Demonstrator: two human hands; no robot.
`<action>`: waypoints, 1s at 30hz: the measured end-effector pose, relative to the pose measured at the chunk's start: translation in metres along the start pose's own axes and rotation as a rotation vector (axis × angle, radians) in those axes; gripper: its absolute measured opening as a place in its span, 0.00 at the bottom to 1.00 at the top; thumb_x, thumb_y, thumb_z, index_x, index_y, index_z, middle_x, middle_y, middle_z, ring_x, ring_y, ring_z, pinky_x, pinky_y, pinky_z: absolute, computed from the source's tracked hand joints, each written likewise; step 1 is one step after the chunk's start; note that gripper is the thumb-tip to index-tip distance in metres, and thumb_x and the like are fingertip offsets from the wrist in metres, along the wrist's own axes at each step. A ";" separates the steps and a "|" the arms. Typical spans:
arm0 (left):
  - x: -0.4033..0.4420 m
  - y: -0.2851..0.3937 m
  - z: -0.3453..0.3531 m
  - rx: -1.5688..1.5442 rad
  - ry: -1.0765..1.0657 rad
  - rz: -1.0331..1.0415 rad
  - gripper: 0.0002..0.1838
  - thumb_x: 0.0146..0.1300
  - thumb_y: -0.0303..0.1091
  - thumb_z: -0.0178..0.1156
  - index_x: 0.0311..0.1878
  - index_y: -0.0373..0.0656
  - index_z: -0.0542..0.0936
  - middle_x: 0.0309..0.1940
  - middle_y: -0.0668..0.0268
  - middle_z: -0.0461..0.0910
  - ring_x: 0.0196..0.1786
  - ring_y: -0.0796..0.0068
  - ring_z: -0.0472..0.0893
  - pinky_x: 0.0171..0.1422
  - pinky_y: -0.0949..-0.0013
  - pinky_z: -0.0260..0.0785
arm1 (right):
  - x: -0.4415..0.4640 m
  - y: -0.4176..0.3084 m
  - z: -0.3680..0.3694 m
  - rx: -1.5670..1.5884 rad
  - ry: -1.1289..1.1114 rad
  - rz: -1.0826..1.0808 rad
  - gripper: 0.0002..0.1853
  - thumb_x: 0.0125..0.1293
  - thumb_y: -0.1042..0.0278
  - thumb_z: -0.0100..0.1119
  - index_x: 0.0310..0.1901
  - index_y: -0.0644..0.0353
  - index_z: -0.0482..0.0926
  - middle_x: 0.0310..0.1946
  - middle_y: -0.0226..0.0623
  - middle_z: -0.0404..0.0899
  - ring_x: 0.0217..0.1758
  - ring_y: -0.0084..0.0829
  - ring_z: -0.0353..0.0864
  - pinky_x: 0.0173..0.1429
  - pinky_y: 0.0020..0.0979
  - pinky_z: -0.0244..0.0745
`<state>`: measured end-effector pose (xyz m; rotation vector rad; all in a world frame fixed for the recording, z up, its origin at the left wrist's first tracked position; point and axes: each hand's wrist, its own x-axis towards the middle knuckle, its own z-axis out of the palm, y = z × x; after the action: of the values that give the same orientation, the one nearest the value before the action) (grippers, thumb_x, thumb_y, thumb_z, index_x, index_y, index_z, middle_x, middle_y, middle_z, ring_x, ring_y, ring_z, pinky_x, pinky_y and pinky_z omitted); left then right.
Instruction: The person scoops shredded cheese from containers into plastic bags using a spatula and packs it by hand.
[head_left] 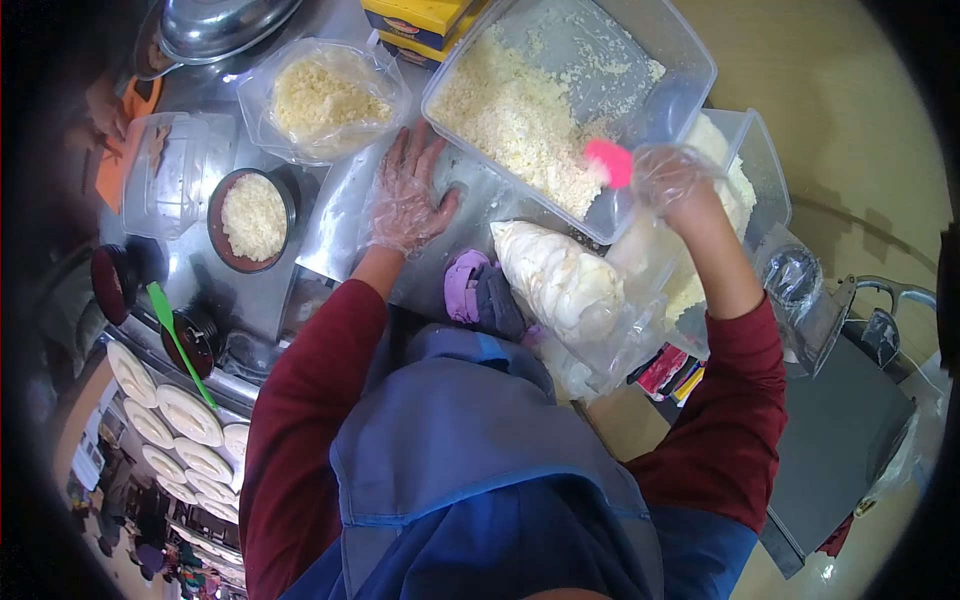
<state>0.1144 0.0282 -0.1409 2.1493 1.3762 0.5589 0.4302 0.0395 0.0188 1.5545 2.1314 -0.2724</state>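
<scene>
My left hand (pixel 408 195), in a clear plastic glove, lies with fingers stretched out on the metal table. Beside it sits a clear bag of grated cheese-like shreds (pixel 330 105). My gloved right hand (pixel 675 178) is closed around a pink spatula (pixel 608 163), whose handle the hand hides. The spatula's head is over the near right part of a big clear plastic bin (pixel 690 70), which holds pale crumbly shreds (pixel 520 120). Close to my body lies a plastic piping bag filled with white cream (pixel 560 275), next to a purple and dark folded cloth (pixel 480 290).
A dark bowl of white shreds (pixel 252 220) stands left, near a clear lidded container (pixel 165 170) and a green spatula (pixel 170 320). Another bin with white contents (pixel 740 190) is at right. Yellow boxes (pixel 415 25) are at the back. Another person's hand (pixel 105 110) shows far left.
</scene>
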 end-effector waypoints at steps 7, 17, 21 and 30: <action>0.000 0.002 -0.001 0.003 -0.001 0.000 0.38 0.51 0.44 0.63 0.67 0.49 0.64 0.74 0.55 0.51 0.74 0.45 0.53 0.75 0.47 0.47 | -0.001 -0.008 -0.019 0.907 -0.072 0.206 0.13 0.65 0.61 0.60 0.30 0.62 0.77 0.22 0.32 0.73 0.25 0.27 0.69 0.34 0.30 0.69; 0.000 0.000 -0.001 0.007 0.010 0.014 0.37 0.52 0.43 0.62 0.67 0.49 0.64 0.74 0.55 0.51 0.73 0.44 0.53 0.75 0.47 0.48 | 0.011 0.013 0.033 0.763 0.122 0.077 0.16 0.69 0.60 0.55 0.56 0.53 0.76 0.26 0.35 0.76 0.35 0.27 0.79 0.38 0.33 0.76; 0.001 -0.001 -0.004 -0.057 0.048 0.062 0.35 0.52 0.37 0.62 0.66 0.48 0.64 0.73 0.53 0.52 0.73 0.43 0.53 0.75 0.49 0.49 | -0.008 -0.034 -0.027 0.099 -0.014 0.234 0.25 0.68 0.62 0.54 0.67 0.41 0.66 0.30 0.35 0.77 0.36 0.30 0.80 0.45 0.33 0.80; 0.008 0.071 -0.068 -0.113 0.072 0.282 0.15 0.58 0.28 0.60 0.50 0.46 0.77 0.43 0.61 0.77 0.48 0.58 0.76 0.55 0.58 0.68 | -0.082 -0.015 0.036 -0.172 0.468 0.083 0.28 0.67 0.67 0.56 0.69 0.37 0.65 0.29 0.32 0.74 0.32 0.32 0.76 0.35 0.35 0.73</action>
<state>0.1268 0.0251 -0.0426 2.2634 1.0550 0.8078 0.4447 -0.0502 0.0264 1.7229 2.3448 0.3289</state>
